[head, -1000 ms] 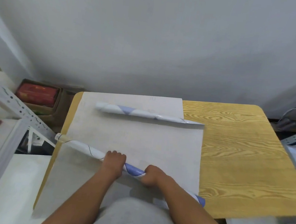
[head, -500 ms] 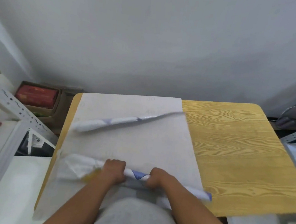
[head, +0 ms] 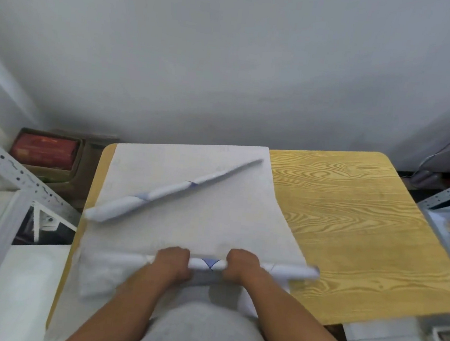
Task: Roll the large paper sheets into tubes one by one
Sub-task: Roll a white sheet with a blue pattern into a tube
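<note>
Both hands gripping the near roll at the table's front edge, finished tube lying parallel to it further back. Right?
Not quite. The head view shows the left hand and right hand gripping the near roll, but the finished tube further back is not parallel to it: it lies diagonally on the flat sheet, its thick end toward the table's left edge.

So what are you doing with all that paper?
A person is rolling big paper sheets into tubes at a wooden table. Both hands grip one rolled tube lying across the near edge of the table, the left hand and the right hand side by side near its middle. A finished tube lies slanted farther back, on a flat sheet still spread over the table's left part.
</note>
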